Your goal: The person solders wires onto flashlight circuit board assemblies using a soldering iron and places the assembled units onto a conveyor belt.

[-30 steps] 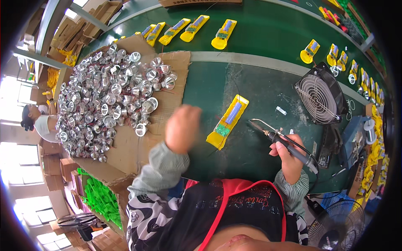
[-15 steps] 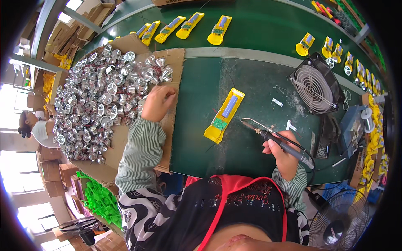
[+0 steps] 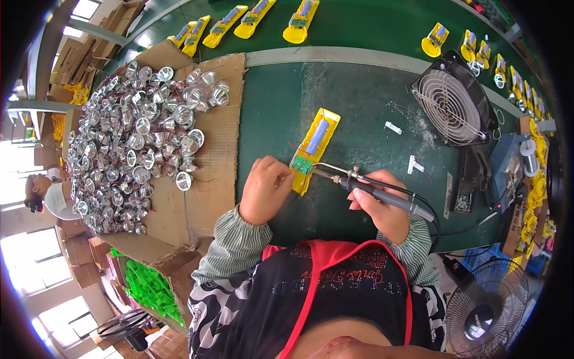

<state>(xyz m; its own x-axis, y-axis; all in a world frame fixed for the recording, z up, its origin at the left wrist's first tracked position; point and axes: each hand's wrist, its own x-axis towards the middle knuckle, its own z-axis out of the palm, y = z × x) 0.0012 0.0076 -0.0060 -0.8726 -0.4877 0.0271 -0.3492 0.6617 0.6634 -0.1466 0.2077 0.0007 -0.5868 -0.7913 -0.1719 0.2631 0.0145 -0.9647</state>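
Observation:
On the green bench in front of me lies a yellow plastic housing [image 3: 329,121], slanting, with a blue cylindrical battery [image 3: 317,137] and a small green circuit board [image 3: 302,164] in it. My right hand [image 3: 385,206] grips a soldering iron [image 3: 394,197] with a thin curved metal tube along it. The iron's tip is close to the board's right side. My left hand [image 3: 263,188] is beside the housing's lower left edge, thumb and fingers pinched together near the board. Whatever is in that pinch is too small or hidden to make out.
A cardboard sheet [image 3: 218,131] at the left carries a heap of silver reflector cups [image 3: 143,125]. A square black fan [image 3: 451,105] stands at the right, near small white parts [image 3: 393,127] and a solder spool [image 3: 527,148]. More yellow housings [image 3: 301,21] line the far strip.
My left hand has come right from the reflector heap to the board. The soldering iron has moved left, its tip now near the board. The view has shifted slightly.

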